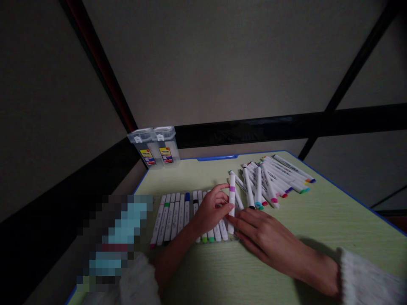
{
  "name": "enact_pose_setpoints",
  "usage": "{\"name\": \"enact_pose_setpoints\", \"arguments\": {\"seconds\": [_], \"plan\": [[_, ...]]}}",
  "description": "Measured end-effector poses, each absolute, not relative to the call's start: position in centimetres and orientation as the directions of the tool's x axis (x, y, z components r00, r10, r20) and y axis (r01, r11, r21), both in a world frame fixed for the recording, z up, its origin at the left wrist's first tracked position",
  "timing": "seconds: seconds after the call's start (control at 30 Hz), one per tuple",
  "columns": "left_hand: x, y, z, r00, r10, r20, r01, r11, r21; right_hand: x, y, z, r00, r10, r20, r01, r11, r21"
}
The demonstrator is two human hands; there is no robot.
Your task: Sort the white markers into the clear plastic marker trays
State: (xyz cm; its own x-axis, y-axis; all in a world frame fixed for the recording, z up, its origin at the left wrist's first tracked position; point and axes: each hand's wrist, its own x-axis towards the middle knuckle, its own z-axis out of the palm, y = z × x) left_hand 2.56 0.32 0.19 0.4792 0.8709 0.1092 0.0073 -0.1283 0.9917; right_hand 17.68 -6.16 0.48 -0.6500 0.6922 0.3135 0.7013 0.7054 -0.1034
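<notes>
At the upper left of the frame, two clear plastic tubs (167, 146) with lids stand side by side near the far corner of the pale green surface (321, 216). Below them, left of centre, a row of white markers (174, 216) lies side by side on the surface, running towards the middle; one has a blue end, and others show green, pink or black bands or ends. A light knitted sleeve (140, 281) fills the lower left.

The left hand (210, 212) reaches over this row at the centre, hiding part of it. Its grip is narrow, holding a white marker with a purple band (232, 197) between thumb and fingers. That marker stands lengthwise up the frame, at the right end of the row, with the thumb across its middle, below the band.

Just right of centre, the right hand (265, 235) comes in palm down, its fingertips at the marker's lower end; whether its grip closes on the marker I cannot tell. Beyond this hand, towards the upper right, a loose pile of white markers (280, 173) with coloured ends lies at mixed angles, some crossing others.
</notes>
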Motion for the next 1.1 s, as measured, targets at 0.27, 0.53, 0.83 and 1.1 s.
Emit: {"name": "enact_pose_setpoints", "arguments": {"seconds": [0.27, 0.53, 0.83, 1.1], "plan": [[2.6, 0.38, 0.09, 0.473, 0.876, 0.091, 0.023, -0.115, 0.993, 17.62, -6.24, 0.69, -0.648, 0.696, 0.308, 0.7, 0.704, -0.117], [2.54, 0.27, 0.26, 0.482, 0.872, 0.086, 0.04, -0.12, 0.992, 17.52, -6.34, 1.04, -0.648, 0.697, 0.307, 0.695, 0.706, -0.134], [2.62, 0.27, 0.28, 0.485, 0.87, 0.089, 0.039, -0.123, 0.992, 17.51, -6.32, 0.99, -0.654, 0.692, 0.306, 0.696, 0.708, -0.117], [2.66, 0.3, 0.25, 0.485, 0.869, 0.098, 0.027, -0.126, 0.992, 17.56, -6.29, 0.92, -0.654, 0.684, 0.323, 0.692, 0.714, -0.111]]}}
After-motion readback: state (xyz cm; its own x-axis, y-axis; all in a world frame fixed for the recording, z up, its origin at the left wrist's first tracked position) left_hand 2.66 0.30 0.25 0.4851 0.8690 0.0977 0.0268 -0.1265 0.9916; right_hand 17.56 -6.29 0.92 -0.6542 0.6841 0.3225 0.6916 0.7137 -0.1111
